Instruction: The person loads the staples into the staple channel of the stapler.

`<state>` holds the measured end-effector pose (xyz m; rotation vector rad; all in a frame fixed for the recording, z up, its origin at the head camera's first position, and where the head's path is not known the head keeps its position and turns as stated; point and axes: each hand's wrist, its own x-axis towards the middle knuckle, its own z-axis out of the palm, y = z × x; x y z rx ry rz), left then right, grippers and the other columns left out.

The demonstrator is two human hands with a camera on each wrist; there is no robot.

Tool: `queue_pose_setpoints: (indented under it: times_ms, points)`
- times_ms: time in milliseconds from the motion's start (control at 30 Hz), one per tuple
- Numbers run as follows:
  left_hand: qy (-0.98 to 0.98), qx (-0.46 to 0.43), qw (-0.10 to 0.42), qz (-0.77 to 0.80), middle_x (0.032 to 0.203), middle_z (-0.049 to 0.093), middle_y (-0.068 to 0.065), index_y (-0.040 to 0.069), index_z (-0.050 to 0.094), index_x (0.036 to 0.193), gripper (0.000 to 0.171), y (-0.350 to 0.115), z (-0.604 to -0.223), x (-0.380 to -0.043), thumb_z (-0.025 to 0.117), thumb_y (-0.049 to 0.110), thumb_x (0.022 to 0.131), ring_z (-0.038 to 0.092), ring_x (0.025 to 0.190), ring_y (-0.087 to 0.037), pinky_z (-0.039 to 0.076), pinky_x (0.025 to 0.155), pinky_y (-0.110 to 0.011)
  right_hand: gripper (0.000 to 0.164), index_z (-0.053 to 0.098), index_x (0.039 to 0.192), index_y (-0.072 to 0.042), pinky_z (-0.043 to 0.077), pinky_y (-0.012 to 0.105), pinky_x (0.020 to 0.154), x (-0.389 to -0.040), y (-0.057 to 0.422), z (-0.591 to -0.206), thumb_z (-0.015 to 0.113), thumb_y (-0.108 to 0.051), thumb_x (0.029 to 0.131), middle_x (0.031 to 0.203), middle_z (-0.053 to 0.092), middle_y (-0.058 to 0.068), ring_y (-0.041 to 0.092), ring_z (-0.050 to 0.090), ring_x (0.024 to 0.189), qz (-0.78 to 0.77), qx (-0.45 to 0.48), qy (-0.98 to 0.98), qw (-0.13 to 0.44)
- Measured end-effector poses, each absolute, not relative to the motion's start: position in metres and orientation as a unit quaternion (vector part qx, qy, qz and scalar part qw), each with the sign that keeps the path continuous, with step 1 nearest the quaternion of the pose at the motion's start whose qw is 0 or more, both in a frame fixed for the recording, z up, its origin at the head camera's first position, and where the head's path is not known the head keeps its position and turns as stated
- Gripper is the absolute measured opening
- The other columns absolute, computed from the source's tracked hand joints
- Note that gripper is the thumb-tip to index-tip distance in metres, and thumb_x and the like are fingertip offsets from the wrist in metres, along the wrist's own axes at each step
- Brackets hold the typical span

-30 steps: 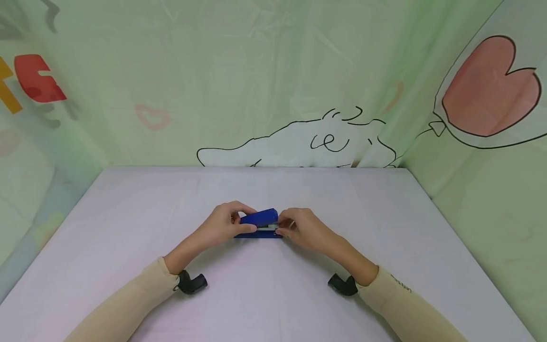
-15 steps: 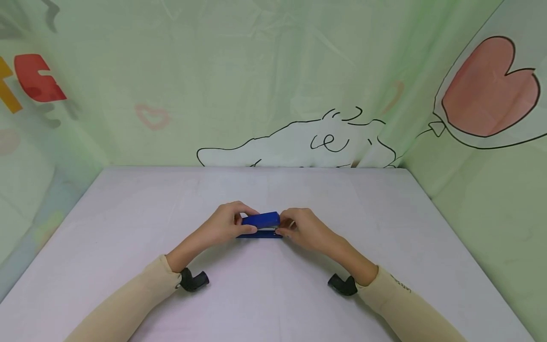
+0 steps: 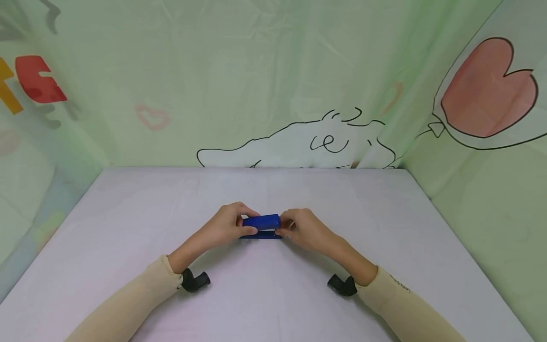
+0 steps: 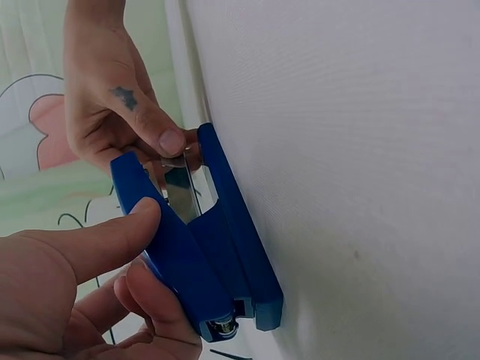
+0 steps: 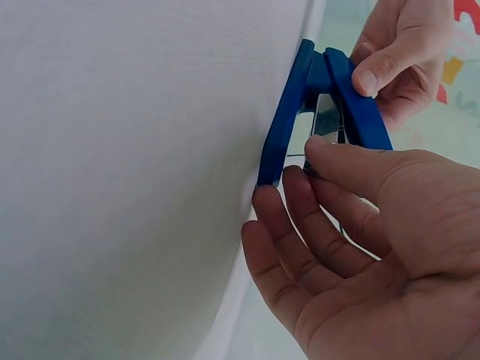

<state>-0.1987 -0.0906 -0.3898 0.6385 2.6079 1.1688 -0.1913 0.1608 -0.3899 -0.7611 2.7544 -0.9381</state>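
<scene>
A blue stapler stands at the middle of the table, its base on the white cloth. Its top arm is spread apart from the base, and a metal magazine shows between them. My left hand grips the top arm near the hinge end, thumb on the near side and fingers behind. At the opposite end, my right hand pinches the tip of the metal magazine between thumb and fingers, as the right wrist view shows. Its lower fingers lie close to the base's tip.
White cloth covers the table. Green printed curtains hang behind and at both sides. A black wrist mount sits on the left wrist, with another black mount on the right.
The stapler's top arm has come down at its right end and lies more level, hiding the magazine in the head view. My left hand has shifted slightly right; the right hand is nearly still.
</scene>
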Motion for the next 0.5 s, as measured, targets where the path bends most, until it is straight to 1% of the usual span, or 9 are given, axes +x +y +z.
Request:
queue_pose_setpoints:
  times_ms: [200,333,500]
  points:
    - [0.885,0.215,0.108,0.399,0.120,0.069,-0.013,0.005,0.075,0.129,0.036,-0.0887,-0.3884,-0.1975,0.081,0.012,0.094,0.051,0.072,-0.012,0.043,0.060,-0.022,0.012,0.078,0.106,-0.002,0.060,0.029,0.081,-0.1919,0.1631,-0.3906,0.078,-0.008,0.095,0.097,0.079,0.006,0.013,0.071,0.090,-0.320,-0.252,0.911,0.071]
    - [0.883,0.210,0.107,0.407,0.127,0.069,-0.014,0.006,0.071,0.135,0.044,-0.0882,-0.3905,-0.1967,0.082,0.011,0.093,0.050,0.071,-0.012,0.042,0.060,-0.021,0.014,0.078,0.107,-0.002,0.059,0.027,0.081,-0.1912,0.1636,-0.3923,0.079,-0.009,0.095,0.097,0.078,0.005,0.011,0.069,0.088,-0.324,-0.243,0.911,0.078]
    - [0.879,0.210,0.098,0.417,0.132,0.069,-0.013,0.008,0.067,0.141,0.052,-0.0927,-0.3923,-0.1947,0.083,0.009,0.091,0.051,0.071,-0.011,0.043,0.061,-0.021,0.016,0.078,0.109,-0.002,0.059,0.028,0.084,-0.1895,0.1623,-0.3912,0.079,-0.009,0.094,0.100,0.078,0.004,0.011,0.069,0.090,-0.330,-0.241,0.909,0.083]
